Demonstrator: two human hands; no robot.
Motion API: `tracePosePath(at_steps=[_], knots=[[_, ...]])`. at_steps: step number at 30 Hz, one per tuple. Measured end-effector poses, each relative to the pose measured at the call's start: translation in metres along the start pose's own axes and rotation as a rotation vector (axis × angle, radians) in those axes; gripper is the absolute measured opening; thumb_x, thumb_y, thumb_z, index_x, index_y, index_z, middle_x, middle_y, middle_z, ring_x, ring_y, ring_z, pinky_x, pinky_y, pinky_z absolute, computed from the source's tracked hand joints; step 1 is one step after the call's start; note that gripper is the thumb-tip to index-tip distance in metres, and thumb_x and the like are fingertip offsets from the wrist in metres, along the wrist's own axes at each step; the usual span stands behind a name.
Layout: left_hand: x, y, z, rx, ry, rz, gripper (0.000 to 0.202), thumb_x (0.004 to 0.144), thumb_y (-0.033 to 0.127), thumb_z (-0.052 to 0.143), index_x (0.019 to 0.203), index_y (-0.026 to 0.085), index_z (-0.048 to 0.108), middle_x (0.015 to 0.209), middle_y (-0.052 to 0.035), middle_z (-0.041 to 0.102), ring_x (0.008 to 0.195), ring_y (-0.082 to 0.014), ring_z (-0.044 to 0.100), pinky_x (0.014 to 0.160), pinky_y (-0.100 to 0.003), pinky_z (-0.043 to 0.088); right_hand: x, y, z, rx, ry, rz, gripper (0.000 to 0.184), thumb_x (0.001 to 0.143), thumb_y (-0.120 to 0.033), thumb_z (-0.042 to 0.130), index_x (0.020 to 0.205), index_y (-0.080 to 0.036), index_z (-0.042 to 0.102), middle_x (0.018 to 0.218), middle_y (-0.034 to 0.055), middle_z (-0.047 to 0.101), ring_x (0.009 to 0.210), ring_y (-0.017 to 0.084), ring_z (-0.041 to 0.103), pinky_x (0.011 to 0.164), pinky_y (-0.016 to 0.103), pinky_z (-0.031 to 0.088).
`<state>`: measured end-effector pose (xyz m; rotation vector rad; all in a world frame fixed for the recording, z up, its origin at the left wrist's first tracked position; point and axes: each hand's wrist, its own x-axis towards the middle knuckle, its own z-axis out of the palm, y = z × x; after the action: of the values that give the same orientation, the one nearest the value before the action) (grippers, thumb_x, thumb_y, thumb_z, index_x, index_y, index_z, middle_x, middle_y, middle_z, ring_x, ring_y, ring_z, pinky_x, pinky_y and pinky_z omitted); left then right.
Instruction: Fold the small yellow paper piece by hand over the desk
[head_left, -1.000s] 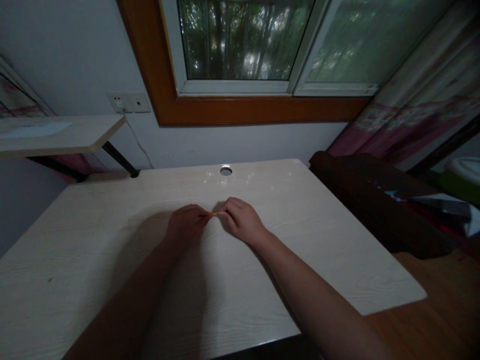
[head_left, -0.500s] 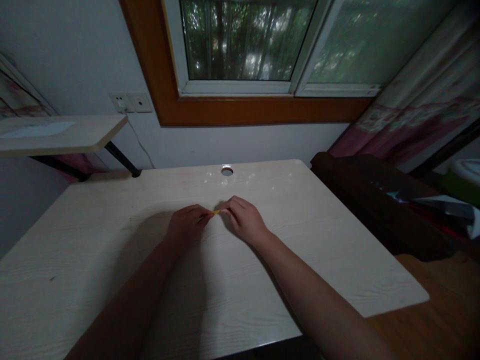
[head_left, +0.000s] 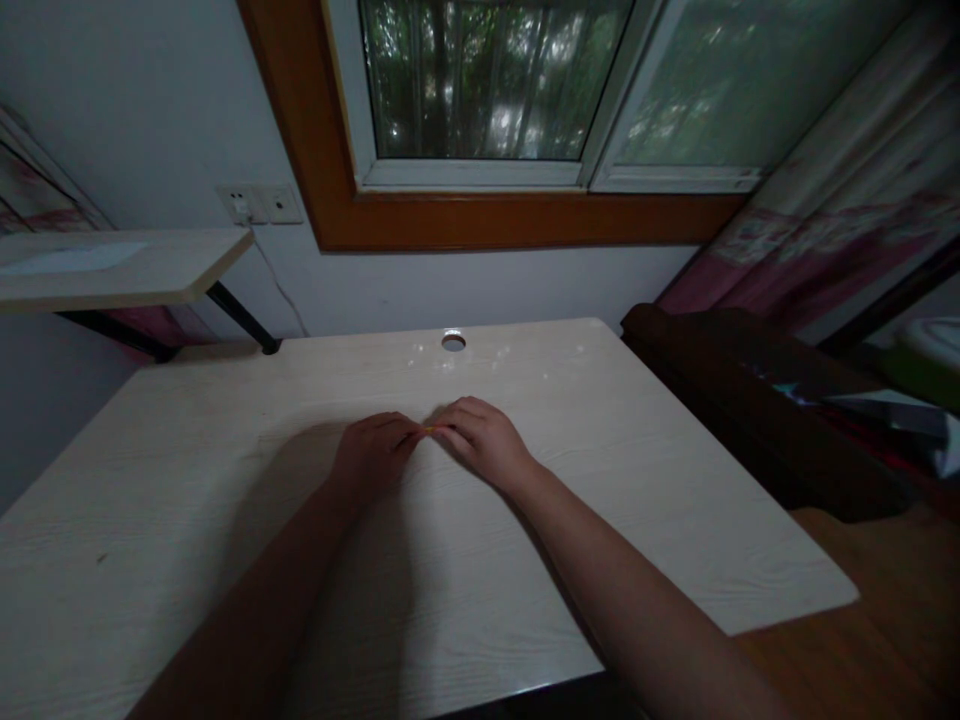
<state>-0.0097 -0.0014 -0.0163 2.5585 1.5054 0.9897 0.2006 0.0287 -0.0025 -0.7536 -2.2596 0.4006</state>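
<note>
My left hand (head_left: 379, 450) and my right hand (head_left: 480, 437) meet fingertip to fingertip just above the pale wood-grain desk (head_left: 637, 480). Between the pinched fingers a sliver of a small, thin yellow piece (head_left: 430, 430) shows. Both hands are closed on it, one at each end. Most of the piece is hidden by the fingers, and its kind cannot be made out.
A round cable hole (head_left: 454, 342) lies near the desk's back edge. At the left a raised shelf (head_left: 150, 285) stands on black legs. A dark wooden piece of furniture (head_left: 712, 400) is beyond the right edge. A window and wall sockets (head_left: 260, 204) are behind.
My right hand has come slightly down and left, closer to my left hand. Less of the yellow piece shows between the fingertips now.
</note>
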Motion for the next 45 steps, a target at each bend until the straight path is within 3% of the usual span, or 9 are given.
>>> tracePosePath(at_steps=[5,17,26,36,41,45], knots=[[0.002,0.004,-0.001,-0.062,-0.033,-0.072,0.018,0.091,0.031,0.057,0.089,0.019,0.070,0.088,-0.0031,0.074,0.081,-0.0169,0.067,0.077,-0.028,0.049,0.000,-0.004,-0.002,0.033,0.016,0.061,0.018,0.096,-0.026,0.051,0.094,-0.019,0.067,0.088,0.0063,0.065,0.084,0.017,0.059,0.077,0.029,0.046],[0.006,0.002,-0.005,-0.431,-0.068,-0.405,0.024,0.085,0.040,0.061,0.078,0.020,0.071,0.075,-0.0006,0.071,0.070,-0.0148,0.063,0.067,-0.025,0.045,0.000,0.003,0.010,0.224,0.116,0.253,0.010,0.090,-0.021,0.059,0.084,-0.018,0.066,0.080,0.0022,0.063,0.075,0.014,0.058,0.069,0.025,0.042],[0.007,0.005,-0.009,-0.414,-0.006,-0.398,0.017,0.084,0.034,0.062,0.079,0.020,0.072,0.077,-0.0014,0.072,0.070,-0.0151,0.064,0.066,-0.025,0.046,0.000,0.003,0.011,0.208,0.134,0.281,0.009,0.089,-0.021,0.060,0.082,-0.018,0.065,0.080,0.0020,0.062,0.078,0.014,0.057,0.071,0.025,0.041],[0.005,0.000,-0.004,-0.341,0.059,-0.295,0.013,0.087,0.027,0.059,0.083,0.022,0.071,0.082,-0.0008,0.072,0.075,-0.0145,0.064,0.070,-0.025,0.047,0.001,0.002,0.009,0.156,0.150,0.237,0.010,0.091,-0.021,0.059,0.083,-0.018,0.065,0.081,0.0022,0.061,0.079,0.015,0.057,0.072,0.025,0.042],[0.007,-0.003,-0.009,-0.288,0.116,-0.328,0.019,0.089,0.033,0.057,0.086,0.022,0.071,0.086,-0.0017,0.072,0.080,-0.0157,0.064,0.075,-0.026,0.047,0.001,0.006,0.002,0.141,0.200,0.229,0.012,0.092,-0.021,0.058,0.089,-0.019,0.069,0.082,0.0032,0.063,0.080,0.015,0.059,0.073,0.026,0.044],[0.008,-0.001,-0.011,-0.315,0.100,-0.399,0.027,0.091,0.040,0.053,0.085,0.020,0.070,0.082,-0.0027,0.071,0.075,-0.0159,0.065,0.070,-0.025,0.048,0.001,0.006,-0.001,0.129,0.284,0.239,0.014,0.092,-0.023,0.059,0.095,-0.021,0.073,0.086,0.0051,0.067,0.083,0.017,0.061,0.075,0.029,0.047]])
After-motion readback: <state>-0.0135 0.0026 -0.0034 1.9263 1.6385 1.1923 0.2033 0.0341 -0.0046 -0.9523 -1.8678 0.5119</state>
